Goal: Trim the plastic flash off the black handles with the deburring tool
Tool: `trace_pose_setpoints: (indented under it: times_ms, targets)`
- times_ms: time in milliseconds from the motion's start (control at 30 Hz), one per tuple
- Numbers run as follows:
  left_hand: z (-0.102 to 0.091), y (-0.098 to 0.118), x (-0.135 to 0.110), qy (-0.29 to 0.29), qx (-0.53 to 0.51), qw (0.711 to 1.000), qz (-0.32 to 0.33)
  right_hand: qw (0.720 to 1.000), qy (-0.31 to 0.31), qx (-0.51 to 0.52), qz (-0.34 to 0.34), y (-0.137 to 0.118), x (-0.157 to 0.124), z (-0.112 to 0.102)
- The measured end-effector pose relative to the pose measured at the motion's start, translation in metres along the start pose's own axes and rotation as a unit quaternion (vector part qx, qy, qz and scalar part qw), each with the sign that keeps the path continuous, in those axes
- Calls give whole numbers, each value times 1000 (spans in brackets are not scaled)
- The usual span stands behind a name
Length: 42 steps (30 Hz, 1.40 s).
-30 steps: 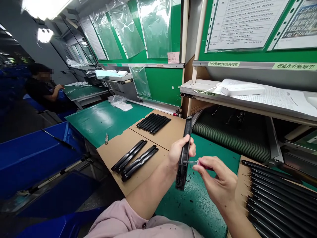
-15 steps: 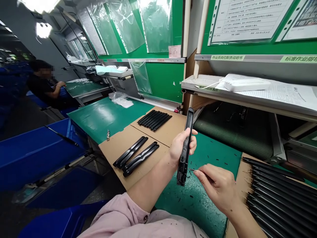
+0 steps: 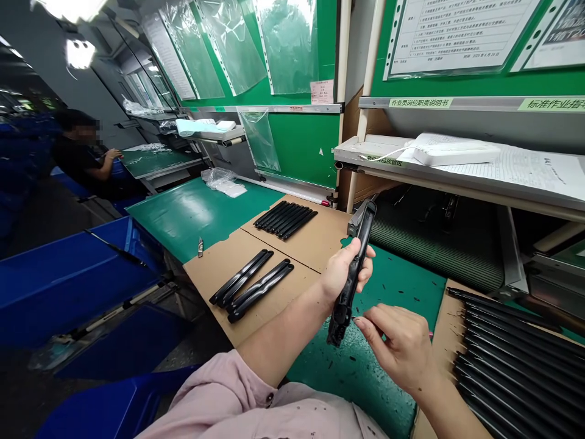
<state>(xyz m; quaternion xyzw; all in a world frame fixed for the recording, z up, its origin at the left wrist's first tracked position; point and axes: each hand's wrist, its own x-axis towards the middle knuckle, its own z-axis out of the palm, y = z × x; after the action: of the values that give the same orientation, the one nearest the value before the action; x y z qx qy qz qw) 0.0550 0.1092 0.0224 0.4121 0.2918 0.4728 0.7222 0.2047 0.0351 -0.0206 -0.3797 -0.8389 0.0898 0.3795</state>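
My left hand (image 3: 342, 272) is wrapped round a long black plastic strip (image 3: 355, 268), held nearly upright and leaning to the right over the green mat (image 3: 393, 286). My right hand (image 3: 398, 346) is pinched on a small thin tool with a pink handle; its tip touches the strip's lower end. Black shavings lie scattered on the mat below.
Cardboard sheets hold more black strips: a pair of groups (image 3: 251, 285) at left, a row (image 3: 285, 219) behind, a large stack (image 3: 516, 360) at right. A small blade (image 3: 200, 246) lies on the left mat. Blue bins (image 3: 68, 274) stand at left. A person sits at the far-left bench.
The strip's top has tilted to the right. My right hand dropped lower, and the tool's tip moved down from the strip's middle to its bottom end.
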Motion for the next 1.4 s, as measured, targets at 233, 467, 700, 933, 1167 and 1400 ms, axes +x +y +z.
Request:
trace_pose_setpoints:
  times_ms: [233,467,700,933,1167,1400]
  targets:
    - [15,1,-9,-72,66,995,-16,887,-261,356,135,17,12,-7]
    - [20,9,-3,-108,-4,994,-5,712,-335,584,201,24,2,30]
    - [9,5,-13,-100,-90,990,-33,911,-51,290,288,41,3,-21]
    - [17,6,-26,-100,-85,991,-26,954,145,-49,258,47,29,-58]
    - [13,0,-35,-123,-104,984,-71,963,93,-73,242,65,40,-59]
    - [20,-7,-42,-96,-67,990,-77,943,193,-253,97,39,57,-55]
